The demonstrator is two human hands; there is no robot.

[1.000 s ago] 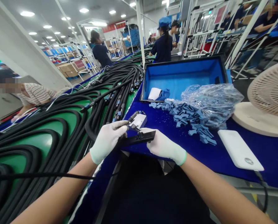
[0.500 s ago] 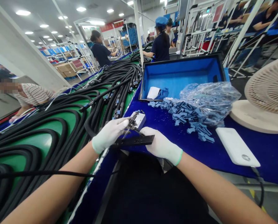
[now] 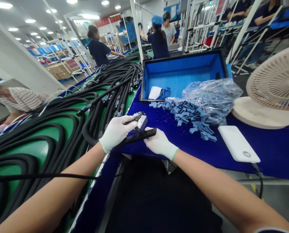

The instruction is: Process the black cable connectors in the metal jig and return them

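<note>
Left hand (image 3: 115, 133): grip clamped on small dark piece (image 3: 130, 122); I cannot tell its type.
Right hand (image 3: 161, 143): grip clamped on black strip (image 3: 142, 135).
Black strip: above my tabletop's (image 3: 185, 153) near-left corner.
Grey block (image 3: 143, 123): tabletop's left edge.

The left arm (image 3: 59, 183) and right arm (image 3: 214, 184), both bare, slant inward from the lower corners. The left hand (image 3: 116, 132) and right hand (image 3: 160, 144), white-gloved, sit close together but apart, the left slightly higher. The left hand's thumb and forefinger point rightward in a pinch; the right hand's fingers curl inward.
</note>
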